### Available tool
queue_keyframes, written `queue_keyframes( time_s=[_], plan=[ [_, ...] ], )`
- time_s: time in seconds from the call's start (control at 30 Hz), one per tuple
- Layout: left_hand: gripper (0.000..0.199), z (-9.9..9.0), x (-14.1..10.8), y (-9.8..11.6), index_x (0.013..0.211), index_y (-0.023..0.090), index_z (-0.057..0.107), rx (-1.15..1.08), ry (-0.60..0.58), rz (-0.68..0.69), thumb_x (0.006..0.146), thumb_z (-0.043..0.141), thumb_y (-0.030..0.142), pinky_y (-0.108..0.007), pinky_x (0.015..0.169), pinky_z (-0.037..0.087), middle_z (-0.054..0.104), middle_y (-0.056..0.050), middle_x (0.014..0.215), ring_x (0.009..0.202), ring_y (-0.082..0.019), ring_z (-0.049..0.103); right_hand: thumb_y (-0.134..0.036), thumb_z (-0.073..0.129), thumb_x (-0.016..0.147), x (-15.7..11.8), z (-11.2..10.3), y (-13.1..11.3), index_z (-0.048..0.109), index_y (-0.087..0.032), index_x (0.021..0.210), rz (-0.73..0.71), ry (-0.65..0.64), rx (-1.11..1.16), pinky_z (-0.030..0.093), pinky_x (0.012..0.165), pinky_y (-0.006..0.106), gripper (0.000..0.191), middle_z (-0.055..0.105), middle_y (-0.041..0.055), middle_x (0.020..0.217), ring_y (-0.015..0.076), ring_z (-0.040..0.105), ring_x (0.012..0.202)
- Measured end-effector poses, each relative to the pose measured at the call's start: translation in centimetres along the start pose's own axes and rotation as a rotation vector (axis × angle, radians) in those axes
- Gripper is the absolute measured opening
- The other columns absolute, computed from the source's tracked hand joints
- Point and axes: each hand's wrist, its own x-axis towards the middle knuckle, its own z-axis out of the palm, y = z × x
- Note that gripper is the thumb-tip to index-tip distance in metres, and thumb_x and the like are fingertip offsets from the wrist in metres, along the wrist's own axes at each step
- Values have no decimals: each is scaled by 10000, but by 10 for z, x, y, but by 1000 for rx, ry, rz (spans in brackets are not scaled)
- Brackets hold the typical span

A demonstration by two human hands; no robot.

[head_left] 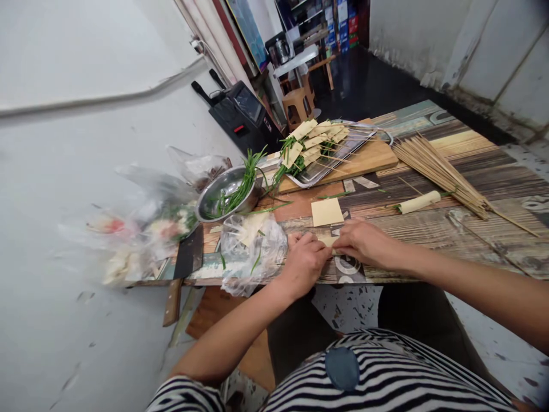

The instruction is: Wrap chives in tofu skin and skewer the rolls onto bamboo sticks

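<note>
My left hand [306, 256] and my right hand [364, 242] meet near the table's front edge. Their fingers are closed on a pale tofu-skin roll [328, 242], mostly hidden under them. Just beyond lies a flat square tofu-skin sheet [327, 212]. To the right is a finished-looking roll [418, 202] with green ends sticking out. A crumpled clear plastic bag [253, 246] with pale sheets inside sits beside my left hand. Farther left, a metal bowl [201, 207] holds long green chives [242, 186].
A metal tray [306, 182] of skewered rolls rests on a wooden board [377, 163]. Bamboo skewers [446, 177] lie fanned at right. A cleaver [189, 252] overhangs the front edge, handle outward. Filled plastic bags [167, 223] stand by the wall; a black machine [246, 111] is behind.
</note>
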Motion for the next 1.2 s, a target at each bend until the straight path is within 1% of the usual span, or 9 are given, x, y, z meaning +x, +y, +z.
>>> queue_keyframes(
  time_s=[0.13,0.23,0.33,0.47,0.63,0.73,0.9,1.03,1.2],
  plan=[
    [274,-4,4,4,780,201,625,11,4,-28,970,441,271,-394,761,217,658,-5,819,868,-171,462,-198,489,908,-14,10,-15,680,-142,830,-115,190,-295,270,807,352,214,618,56,737,188,454,772],
    [292,-3,4,5,774,210,650,19,21,-61,966,449,297,-396,758,215,659,-14,818,875,-177,463,-172,464,914,-18,14,-22,667,-130,808,-146,253,-382,257,789,354,232,603,68,772,197,434,788],
    [287,0,3,3,798,229,681,-9,22,-94,961,459,310,-386,754,229,661,-17,781,828,-170,473,-174,465,913,-14,12,-22,664,-131,797,-113,196,-360,247,738,346,234,590,73,763,198,425,776],
    [223,5,-4,-2,956,241,674,-40,58,-80,957,471,333,-372,779,262,683,-21,862,866,-171,510,-218,502,894,-5,5,-14,662,-140,765,-105,48,-250,250,768,352,220,597,80,777,200,435,794],
    [233,6,-5,-7,949,232,657,-8,58,-26,976,429,271,-377,797,268,692,-16,885,892,-163,518,-241,484,905,2,-1,-4,640,-164,681,-33,-42,-167,252,787,361,284,603,67,759,185,449,759],
    [215,2,1,-8,935,243,663,12,43,-13,961,450,252,-379,793,267,678,-21,907,934,-179,505,-228,454,922,0,-1,-5,659,-158,732,-17,-24,-203,260,783,363,288,604,69,740,183,457,738],
    [280,-4,12,-11,765,224,693,-44,-11,-64,941,479,263,-367,757,266,654,-29,789,843,-179,504,-147,415,926,-7,7,-15,672,-104,946,-126,118,-302,281,794,352,262,620,94,830,201,455,811],
    [251,-4,13,-11,787,234,696,-43,-13,-75,936,496,260,-372,768,265,661,-19,763,820,-179,519,-200,454,923,2,9,-7,683,-133,798,-62,67,-187,280,705,323,269,599,80,759,185,438,768],
    [187,4,3,-8,950,208,640,115,101,-13,959,456,239,-397,851,265,674,-29,888,932,-191,529,-196,507,882,21,-4,12,667,-143,629,-31,-52,23,287,656,284,304,605,74,726,155,452,723]
  ],
)
